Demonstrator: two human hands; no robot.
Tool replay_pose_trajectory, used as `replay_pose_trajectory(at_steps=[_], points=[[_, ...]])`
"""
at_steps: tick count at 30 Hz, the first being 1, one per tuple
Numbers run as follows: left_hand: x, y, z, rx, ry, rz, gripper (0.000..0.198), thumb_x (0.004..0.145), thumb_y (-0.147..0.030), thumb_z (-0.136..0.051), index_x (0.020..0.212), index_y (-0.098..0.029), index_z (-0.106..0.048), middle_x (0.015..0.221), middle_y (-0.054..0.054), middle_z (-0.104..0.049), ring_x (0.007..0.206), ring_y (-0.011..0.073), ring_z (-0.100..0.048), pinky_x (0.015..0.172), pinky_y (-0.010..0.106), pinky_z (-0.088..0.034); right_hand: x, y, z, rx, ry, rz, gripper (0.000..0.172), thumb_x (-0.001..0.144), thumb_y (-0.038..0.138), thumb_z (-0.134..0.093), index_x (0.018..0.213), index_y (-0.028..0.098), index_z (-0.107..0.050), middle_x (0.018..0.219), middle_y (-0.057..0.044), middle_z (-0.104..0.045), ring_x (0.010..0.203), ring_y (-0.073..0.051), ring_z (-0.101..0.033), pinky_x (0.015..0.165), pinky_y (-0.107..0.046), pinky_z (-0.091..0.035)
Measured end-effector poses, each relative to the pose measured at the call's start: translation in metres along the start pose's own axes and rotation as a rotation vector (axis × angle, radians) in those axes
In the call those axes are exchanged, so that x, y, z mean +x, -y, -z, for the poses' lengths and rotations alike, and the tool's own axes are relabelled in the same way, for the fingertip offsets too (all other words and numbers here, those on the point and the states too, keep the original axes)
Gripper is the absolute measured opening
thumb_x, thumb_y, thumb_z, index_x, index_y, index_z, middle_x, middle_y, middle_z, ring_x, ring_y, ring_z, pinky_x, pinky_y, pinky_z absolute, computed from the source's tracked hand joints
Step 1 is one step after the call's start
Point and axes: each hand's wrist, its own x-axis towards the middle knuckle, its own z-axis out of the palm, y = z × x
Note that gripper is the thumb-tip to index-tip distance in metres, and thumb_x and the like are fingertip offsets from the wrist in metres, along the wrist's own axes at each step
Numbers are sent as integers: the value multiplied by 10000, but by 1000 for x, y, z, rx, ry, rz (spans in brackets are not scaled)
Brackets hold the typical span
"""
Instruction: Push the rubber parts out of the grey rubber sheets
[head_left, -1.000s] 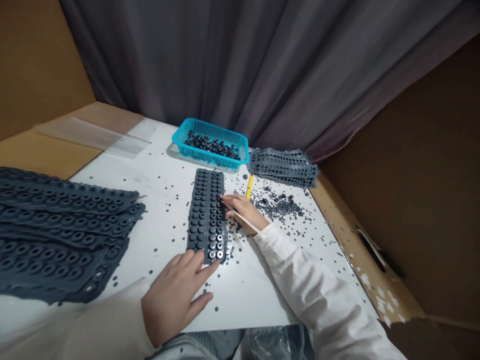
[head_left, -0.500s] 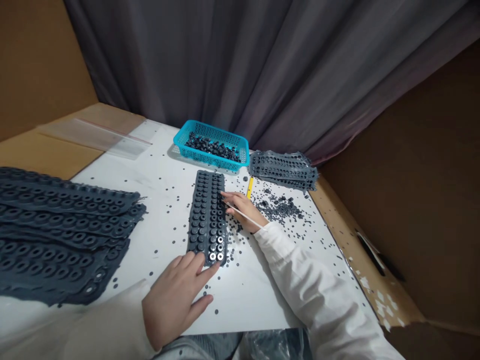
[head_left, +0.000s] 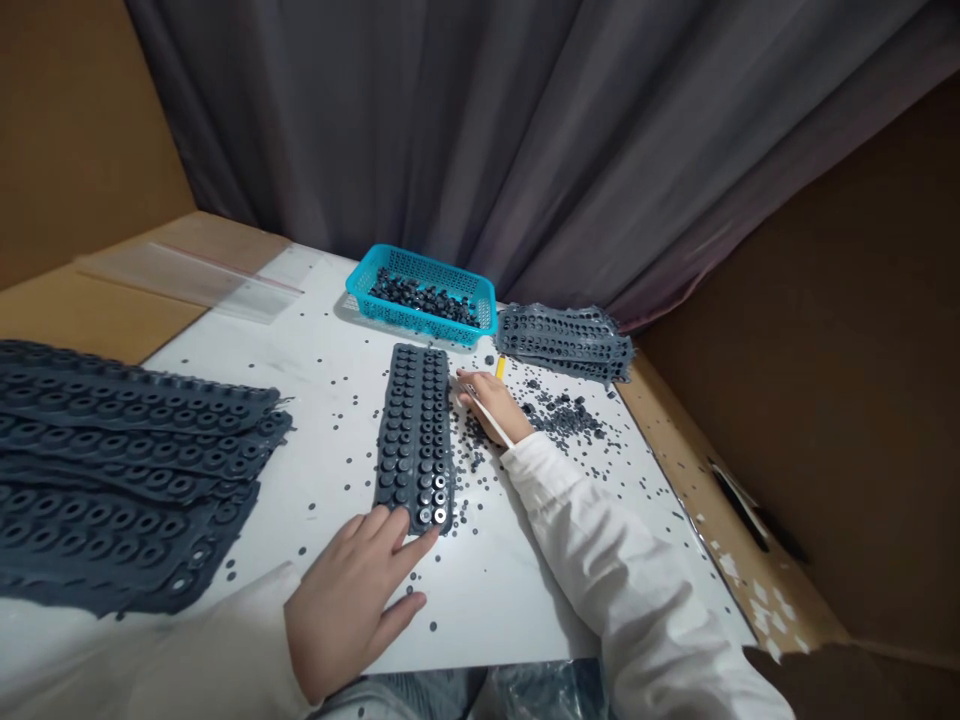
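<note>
A dark rubber sheet (head_left: pixel 412 430) with rows of raised round pieces lies lengthwise in front of me on the white table. Spread fingers of my left hand (head_left: pixel 364 590) rest on its near end, pressing it flat. My right hand (head_left: pixel 491 400) is closed around a thin white stick (head_left: pixel 487 412), just right of the sheet's far half and apart from it. The stick's tip is hard to make out by the fingertips. Small dark discs (head_left: pixel 472 455) lie scattered beneath and around this hand.
More rubber sheets are stacked (head_left: pixel 135 470) at the left. A blue basket (head_left: pixel 360 275) of dark pieces stands at the back, beside punched sheets (head_left: pixel 562 340). A yellow strip (head_left: pixel 500 367) and a heap of dark bits (head_left: pixel 570 415) lie right. A clear zip bag (head_left: pixel 202 280) lies back left.
My right hand has moved away from the rubber sheet's right edge, slightly to the right and farther back, still with the stick. My left hand has stayed in place.
</note>
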Motion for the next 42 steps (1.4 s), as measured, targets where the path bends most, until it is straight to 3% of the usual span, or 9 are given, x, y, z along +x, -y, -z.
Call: replay_pose_trajectory(at_steps=[6,13,19,22,28,36,42], points=[[2,0,-2,-17,20,19,427,851,-250,-517,1275,-277,-483,1033,74,-512,965,266,-453,823,425,-385,-5,11,3,199,27,61,369,927,460,-372,1102,178,-531,1269,-131,-549,1176,-221,-495,972,-400,-424],[2,0,-1,-29,17,19,411,859,-251,-503,1269,-269,-485,1028,76,-510,964,270,-452,820,434,-386,1,6,-5,119,67,72,309,921,408,-420,1091,183,-545,1254,-129,-565,1142,-238,-521,966,-418,-425],[1,1,-3,-41,2,1,410,854,-254,-513,1263,-272,-483,1031,75,-507,967,275,-450,818,439,-383,7,-6,-6,11,38,-52,316,933,342,-400,1115,118,-528,1229,-199,-561,1099,-278,-539,924,-453,-436],[1,2,-4,-38,-8,3,413,846,-240,-519,1256,-274,-488,1027,74,-508,961,277,-452,814,442,-383,5,-5,-2,94,11,-94,308,937,354,-393,1131,146,-511,1265,-168,-545,1133,-259,-523,933,-440,-432],[0,3,-6,-39,-21,-5,424,844,-241,-519,1265,-273,-478,1028,72,-508,959,276,-455,811,441,-385,3,2,1,229,24,13,293,931,380,-411,1117,184,-525,1290,-122,-537,1168,-223,-503,965,-410,-415],[2,3,-6,-11,-40,-27,421,842,-236,-528,1260,-260,-487,1023,69,-519,950,264,-466,799,420,-398,9,-1,-6,85,87,51,294,923,353,-432,1119,159,-536,1251,-139,-565,1117,-248,-525,950,-419,-430],[5,5,-5,30,-100,-75,325,870,-241,-519,1194,-242,-526,995,45,-543,934,242,-485,780,391,-413,20,-23,-10,25,-12,-66,296,914,306,-438,1156,156,-518,1228,-161,-562,1109,-270,-521,959,-452,-404]])
